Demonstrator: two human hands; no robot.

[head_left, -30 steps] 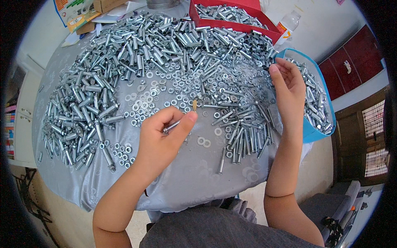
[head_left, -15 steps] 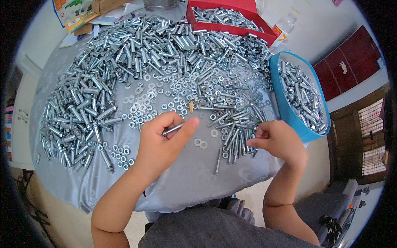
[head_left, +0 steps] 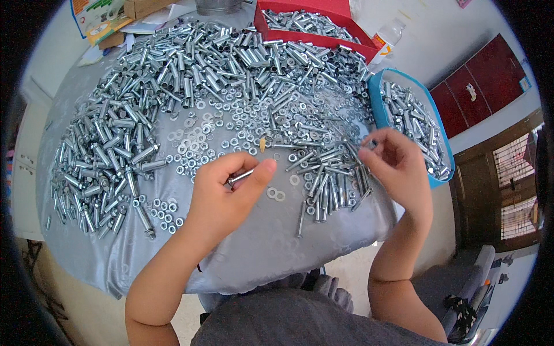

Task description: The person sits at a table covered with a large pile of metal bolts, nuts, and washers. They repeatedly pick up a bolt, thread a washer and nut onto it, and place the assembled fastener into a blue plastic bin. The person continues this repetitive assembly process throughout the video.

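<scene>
Currently left hand pinches a bolt at frame centre, above the grey surface. Right hand, centre right, pinches a small part; too small to identify. Bolt looks rigid, smooth, probably slippery: grip mid-shank, clear of the threaded end.

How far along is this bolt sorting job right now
Done so far: the blue bin and the red tray each hold a batch of metal parts. In hand: the left hand grips one bolt, and the right hand pinches a small piece, too small to identify. Left: most of it. Sleeves, bolts, nuts and washers cover the grey table.
</scene>
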